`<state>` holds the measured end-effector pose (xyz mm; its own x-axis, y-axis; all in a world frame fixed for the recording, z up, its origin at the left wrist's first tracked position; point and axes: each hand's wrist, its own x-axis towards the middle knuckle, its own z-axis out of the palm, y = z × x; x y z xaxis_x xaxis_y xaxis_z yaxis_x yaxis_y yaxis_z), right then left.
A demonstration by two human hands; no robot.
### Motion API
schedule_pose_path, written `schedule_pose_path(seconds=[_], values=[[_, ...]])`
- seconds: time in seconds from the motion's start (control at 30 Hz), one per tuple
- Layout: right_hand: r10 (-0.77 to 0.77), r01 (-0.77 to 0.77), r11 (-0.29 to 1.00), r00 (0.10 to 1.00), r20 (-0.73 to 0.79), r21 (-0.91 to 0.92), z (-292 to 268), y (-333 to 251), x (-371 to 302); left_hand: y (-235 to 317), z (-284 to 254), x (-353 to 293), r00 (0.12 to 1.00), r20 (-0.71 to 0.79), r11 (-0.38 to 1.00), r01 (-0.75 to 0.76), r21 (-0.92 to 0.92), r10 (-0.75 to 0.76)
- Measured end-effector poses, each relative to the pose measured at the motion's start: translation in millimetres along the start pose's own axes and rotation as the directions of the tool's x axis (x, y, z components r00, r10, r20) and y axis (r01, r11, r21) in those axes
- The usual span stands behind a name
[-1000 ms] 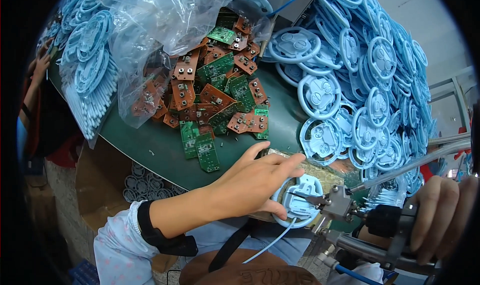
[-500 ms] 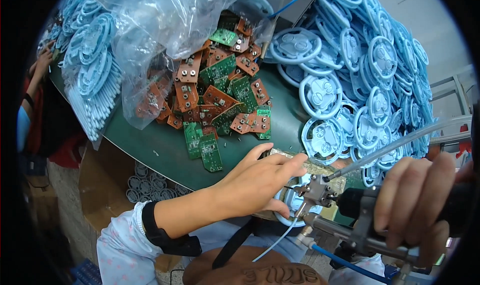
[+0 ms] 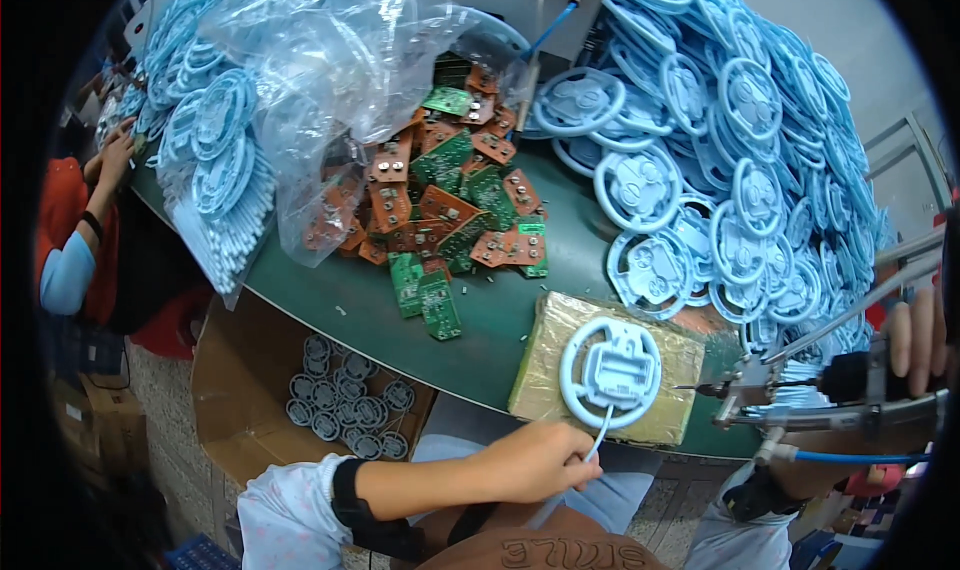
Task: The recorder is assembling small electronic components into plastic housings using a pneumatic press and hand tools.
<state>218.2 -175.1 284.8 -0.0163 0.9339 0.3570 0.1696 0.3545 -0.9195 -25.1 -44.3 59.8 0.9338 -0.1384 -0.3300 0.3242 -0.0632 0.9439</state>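
Note:
A light blue ring-shaped plastic housing [image 3: 648,388] lies on a block wrapped in shiny tape [image 3: 535,383]. From its lower edge a thin pale stick [image 3: 601,433] runs down into my left hand [image 3: 545,460], whose fingers are pinched round it. At the right, my right hand [image 3: 915,342] is wrapped round a black-bodied screwdriver [image 3: 848,378] with metal fittings and a blue air hose. Its bit points left, beside the housing and apart from it. The picture's dark rim cuts off part of the right hand.
Circuit boards [image 3: 440,210] in green and brown lie mid-table beside a clear plastic bag [image 3: 330,60]. Blue housings [image 3: 750,200] are heaped at the right; more with sticks [image 3: 215,190] lie left. A cardboard box [image 3: 235,390] holds round parts below. Another person's hands [image 3: 115,155] show far left.
My right hand has drawn the screwdriver away to the right, off the housing. My left hand has moved from the housing down to its stick. The view has shifted slightly.

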Motion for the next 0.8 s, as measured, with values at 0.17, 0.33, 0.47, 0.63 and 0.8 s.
schedule_pose_path(seconds=[0.17,0.33,0.47,0.63,0.8], values=[[-0.081,0.108,0.991,0.957,-0.279,0.082,27,19,-18,28,-73,-50,0.996,0.055,0.921,-0.089,0.379,0.074],[-0.222,0.495,0.829,0.719,-0.659,0.261,15,33,-22,67,-126,-122,0.956,0.069,0.724,0.168,0.669,-0.285],[-0.179,0.301,0.936,0.854,-0.489,0.183,-23,30,-34,55,-118,-110,0.984,-0.178,0.741,0.099,0.664,0.027],[-0.052,0.036,0.997,0.961,-0.273,-0.062,-45,18,-51,6,-115,-59,0.832,-0.268,0.345,0.100,0.933,0.485],[-0.037,0.010,0.999,0.797,-0.603,-0.048,-11,23,-38,-13,-126,-49,0.763,-0.190,0.262,0.028,0.965,0.618]])
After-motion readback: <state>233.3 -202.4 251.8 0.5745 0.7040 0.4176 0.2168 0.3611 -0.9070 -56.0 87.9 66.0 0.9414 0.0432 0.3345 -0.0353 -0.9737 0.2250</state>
